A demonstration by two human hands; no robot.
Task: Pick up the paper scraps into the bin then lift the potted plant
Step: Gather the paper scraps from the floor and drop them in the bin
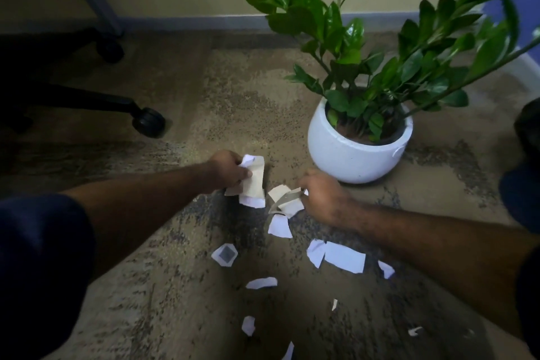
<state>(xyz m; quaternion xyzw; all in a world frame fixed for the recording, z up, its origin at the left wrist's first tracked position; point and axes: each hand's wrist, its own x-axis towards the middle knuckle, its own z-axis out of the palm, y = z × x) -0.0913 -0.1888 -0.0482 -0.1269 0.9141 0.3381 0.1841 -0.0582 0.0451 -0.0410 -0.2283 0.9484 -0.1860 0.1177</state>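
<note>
Torn white and tan paper scraps (pixel 344 256) lie scattered over the carpet in front of me. My left hand (pixel 228 168) is closed around a bunch of scraps (pixel 254 177) just above the floor. To its right, my right hand (pixel 321 194) pinches more scraps (pixel 285 199) from a small pile. A potted plant with glossy green leaves stands in a round white pot (pixel 358 152) just beyond my right hand, close to the wall. No bin is in view.
An office chair base with black castors (pixel 148 122) stands at the left. A wall with a grey skirting board (pixel 190 22) runs along the back. A dark object (pixel 526 126) sits at the right edge.
</note>
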